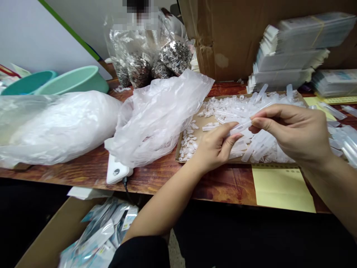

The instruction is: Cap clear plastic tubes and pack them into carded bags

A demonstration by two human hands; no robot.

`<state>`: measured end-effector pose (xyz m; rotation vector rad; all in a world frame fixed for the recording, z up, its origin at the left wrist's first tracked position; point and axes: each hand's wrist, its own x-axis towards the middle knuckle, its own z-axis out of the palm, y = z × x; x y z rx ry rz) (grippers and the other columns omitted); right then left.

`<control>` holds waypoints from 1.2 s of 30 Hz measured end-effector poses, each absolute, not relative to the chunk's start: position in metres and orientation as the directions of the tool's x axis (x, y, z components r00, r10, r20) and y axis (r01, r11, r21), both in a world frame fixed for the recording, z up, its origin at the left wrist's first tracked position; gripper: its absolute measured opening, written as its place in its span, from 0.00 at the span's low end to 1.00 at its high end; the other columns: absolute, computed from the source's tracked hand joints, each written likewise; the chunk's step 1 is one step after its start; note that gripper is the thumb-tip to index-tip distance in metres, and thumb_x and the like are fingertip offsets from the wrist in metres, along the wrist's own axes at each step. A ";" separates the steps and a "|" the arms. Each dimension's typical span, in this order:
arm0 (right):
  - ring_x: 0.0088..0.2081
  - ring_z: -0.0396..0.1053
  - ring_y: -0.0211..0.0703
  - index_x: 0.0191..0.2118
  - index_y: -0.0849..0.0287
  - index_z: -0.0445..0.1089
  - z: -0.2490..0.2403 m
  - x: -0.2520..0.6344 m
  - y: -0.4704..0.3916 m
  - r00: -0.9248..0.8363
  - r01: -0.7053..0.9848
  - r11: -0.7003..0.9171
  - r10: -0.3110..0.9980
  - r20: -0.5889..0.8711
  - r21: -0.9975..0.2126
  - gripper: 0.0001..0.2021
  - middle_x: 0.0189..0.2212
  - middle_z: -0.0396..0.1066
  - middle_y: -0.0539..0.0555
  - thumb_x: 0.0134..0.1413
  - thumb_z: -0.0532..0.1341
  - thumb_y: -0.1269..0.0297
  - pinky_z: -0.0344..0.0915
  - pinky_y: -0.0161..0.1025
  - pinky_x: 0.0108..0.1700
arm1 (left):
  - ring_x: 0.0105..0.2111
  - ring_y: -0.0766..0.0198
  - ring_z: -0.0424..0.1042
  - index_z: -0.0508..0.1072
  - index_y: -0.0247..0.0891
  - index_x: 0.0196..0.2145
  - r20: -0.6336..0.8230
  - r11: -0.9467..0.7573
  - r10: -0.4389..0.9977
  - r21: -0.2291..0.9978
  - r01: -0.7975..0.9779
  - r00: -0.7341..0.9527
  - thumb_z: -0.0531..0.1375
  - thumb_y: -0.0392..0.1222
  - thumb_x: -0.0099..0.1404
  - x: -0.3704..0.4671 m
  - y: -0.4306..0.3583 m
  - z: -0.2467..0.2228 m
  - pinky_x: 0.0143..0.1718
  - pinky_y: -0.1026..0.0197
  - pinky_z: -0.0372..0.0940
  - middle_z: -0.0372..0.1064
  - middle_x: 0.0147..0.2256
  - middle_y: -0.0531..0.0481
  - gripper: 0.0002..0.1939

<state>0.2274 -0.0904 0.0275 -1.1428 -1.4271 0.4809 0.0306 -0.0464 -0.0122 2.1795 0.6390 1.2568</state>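
Over a shallow cardboard tray (200, 123), my two hands meet at a small translucent plastic tube (239, 128). My left hand (219, 145) grips its lower left end between thumb and fingers. At the other end, my right hand (292, 130) pinches with thumb and forefinger; whether a separate piece sits in that pinch is hidden. Beneath them lie many loose translucent tubes (262, 147). Small white plastic caps (189, 143) are scattered along the tray's left side, with more small pieces at its back.
A white plastic bag (161, 115) touches the tray's left. Left of it lie a full bag (67, 126) and a white device (118, 167) with a cable. Bags of metal parts (174, 56), bundled card stacks (287, 59) and a cardboard box (228, 41) stand behind. Yellow paper (281, 190) lies in front.
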 end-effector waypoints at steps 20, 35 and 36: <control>0.52 0.74 0.57 0.48 0.59 0.80 0.012 0.137 0.075 -0.555 0.818 0.567 0.822 -0.129 0.096 0.16 0.51 0.78 0.62 0.57 0.61 0.76 0.67 0.44 0.48 | 0.17 0.72 0.46 0.66 0.42 0.31 0.401 -0.349 0.914 0.854 -0.387 0.061 0.69 0.55 0.64 -0.026 0.019 0.003 0.20 0.64 0.45 0.45 0.18 0.62 0.19; 0.35 0.76 0.42 0.37 0.50 0.74 0.033 0.219 -0.056 0.060 0.276 0.526 0.826 0.561 -0.804 0.08 0.36 0.79 0.49 0.51 0.72 0.67 0.77 0.44 0.40 | 0.16 0.74 0.48 0.57 0.42 0.29 0.164 0.030 0.811 0.947 -0.320 0.561 0.73 0.57 0.58 0.005 -0.007 -0.001 0.17 0.70 0.43 0.51 0.18 0.64 0.28; 0.36 0.77 0.43 0.37 0.50 0.76 0.031 0.218 -0.058 0.049 0.292 0.524 0.827 0.560 -0.800 0.08 0.37 0.80 0.49 0.52 0.72 0.67 0.77 0.44 0.41 | 0.16 0.74 0.47 0.58 0.42 0.29 0.172 0.034 0.798 0.944 -0.329 0.577 0.72 0.56 0.58 0.007 -0.008 -0.002 0.17 0.70 0.43 0.51 0.18 0.64 0.27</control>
